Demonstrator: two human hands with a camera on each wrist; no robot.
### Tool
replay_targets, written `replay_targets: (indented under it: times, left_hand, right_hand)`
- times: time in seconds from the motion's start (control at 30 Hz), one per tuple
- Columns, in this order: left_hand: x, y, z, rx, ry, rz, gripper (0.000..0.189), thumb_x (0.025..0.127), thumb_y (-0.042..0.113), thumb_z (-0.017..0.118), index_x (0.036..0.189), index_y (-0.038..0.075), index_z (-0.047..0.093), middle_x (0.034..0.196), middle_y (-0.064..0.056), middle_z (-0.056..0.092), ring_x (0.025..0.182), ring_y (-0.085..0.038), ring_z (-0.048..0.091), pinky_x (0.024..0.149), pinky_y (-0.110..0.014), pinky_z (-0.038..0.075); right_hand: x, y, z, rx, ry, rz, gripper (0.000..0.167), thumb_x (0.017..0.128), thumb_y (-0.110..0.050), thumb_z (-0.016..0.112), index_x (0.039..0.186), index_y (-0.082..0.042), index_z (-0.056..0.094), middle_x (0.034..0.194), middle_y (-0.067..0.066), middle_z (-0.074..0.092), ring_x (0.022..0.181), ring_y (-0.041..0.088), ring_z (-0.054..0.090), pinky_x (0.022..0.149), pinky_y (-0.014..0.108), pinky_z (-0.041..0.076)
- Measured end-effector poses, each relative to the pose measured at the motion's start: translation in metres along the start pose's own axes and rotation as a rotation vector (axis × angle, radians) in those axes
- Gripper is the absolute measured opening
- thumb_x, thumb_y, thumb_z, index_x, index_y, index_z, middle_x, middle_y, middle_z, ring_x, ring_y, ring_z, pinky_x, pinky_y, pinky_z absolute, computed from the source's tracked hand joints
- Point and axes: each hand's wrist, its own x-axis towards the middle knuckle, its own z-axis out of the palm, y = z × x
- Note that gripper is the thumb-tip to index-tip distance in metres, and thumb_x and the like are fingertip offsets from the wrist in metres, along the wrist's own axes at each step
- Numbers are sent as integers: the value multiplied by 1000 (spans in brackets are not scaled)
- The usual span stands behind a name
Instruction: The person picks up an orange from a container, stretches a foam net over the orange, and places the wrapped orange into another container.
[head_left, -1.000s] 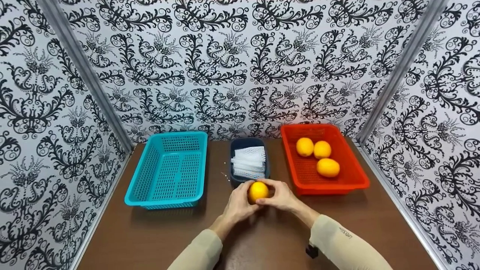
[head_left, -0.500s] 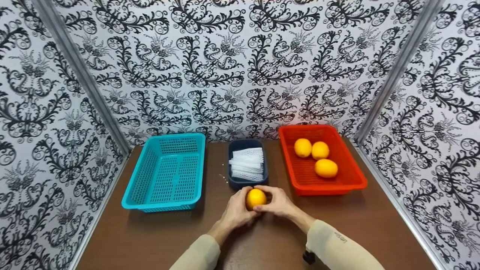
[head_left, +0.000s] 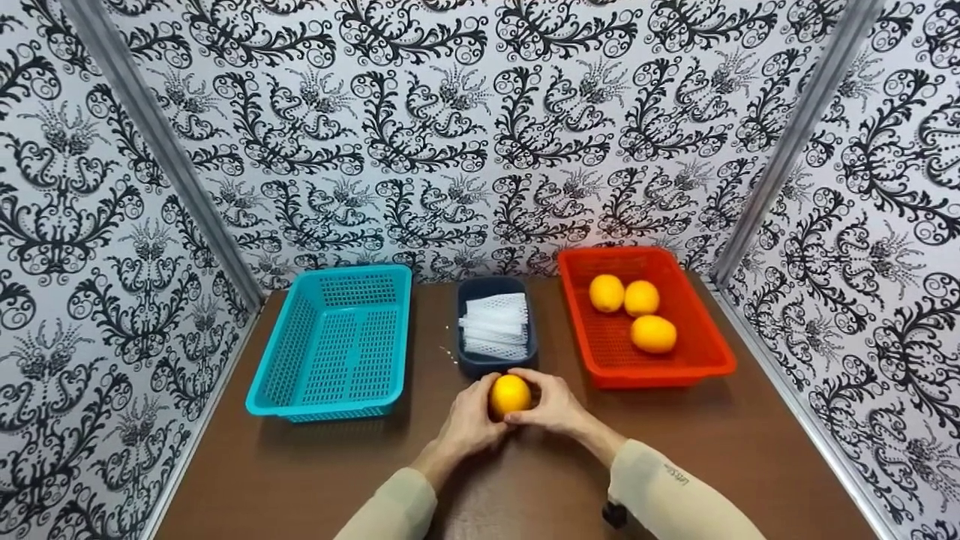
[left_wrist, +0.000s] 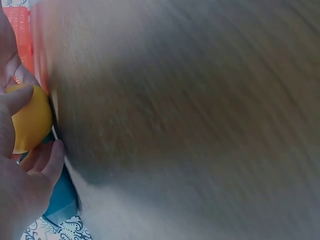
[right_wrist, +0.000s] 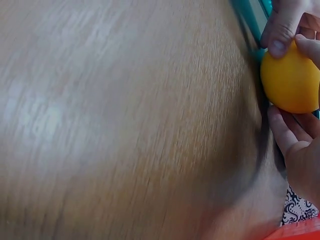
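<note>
Between my two hands is a yellow-orange orange (head_left: 511, 396), near the front of a dark container (head_left: 495, 370). My left hand (head_left: 469, 421) holds its left side and my right hand (head_left: 556, 406) its right side, with fingers and thumbs curved round it. In the left wrist view the orange (left_wrist: 34, 122) sits at the left edge, a thumb across its top and fingertips below. The right wrist view has the orange (right_wrist: 289, 82) at the right edge, touched by thumb tips above and fingers beneath. White foam net sleeves (head_left: 495, 326) lie stacked in the dark container.
A turquoise basket (head_left: 403, 352) with nothing in it stands on the left. On the right, a red basket (head_left: 705, 341) holds three more oranges (head_left: 653, 334). Small white crumbs (head_left: 448, 351) lie on the brown table (head_left: 330, 472). Patterned walls (head_left: 450, 135) enclose the back and sides.
Both hands and the orange have come slightly toward me, away from the dark container, and a little left. The grip looks the same, and the view has shifted slightly.
</note>
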Motion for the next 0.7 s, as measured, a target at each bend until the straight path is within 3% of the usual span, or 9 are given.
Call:
replay_targets:
  times: [0.3, 0.4, 0.53, 0.7]
  left_hand:
    - [6, 2, -20, 88, -75, 8, 68, 85, 12, 90, 147, 6, 64, 132, -16, 77, 115, -35, 77, 106, -54, 64]
    - [8, 1, -25, 120, -60, 30, 58, 88, 9, 85, 143, 7, 67, 128, -14, 78, 112, -33, 76, 103, -52, 64]
    - [12, 2, -29, 180, 7, 79, 43, 92, 6, 77, 135, 6, 71, 121, -13, 80, 107, -33, 77, 96, -50, 65]
    - [21, 6, -36, 231, 41, 64, 32, 99, 12, 76, 131, 8, 73, 120, -12, 80, 108, -34, 77, 95, -50, 65]
  right_hand:
    - [3, 0, 1, -34, 41, 4, 82, 77, -31, 102, 147, -3, 70, 138, 17, 79, 117, 29, 77, 105, 36, 61]
    - [2, 0, 2, -43, 45, 4, 82, 76, -31, 103, 146, -3, 70, 136, 16, 80, 116, 28, 77, 104, 35, 60]
    - [1, -1, 3, -65, 52, -8, 81, 76, -31, 102, 145, -3, 70, 135, 15, 81, 115, 28, 76, 103, 35, 60]
    - [1, -1, 3, -85, 61, -10, 81, 75, -30, 102, 145, -5, 71, 136, 14, 81, 115, 27, 75, 103, 34, 59]
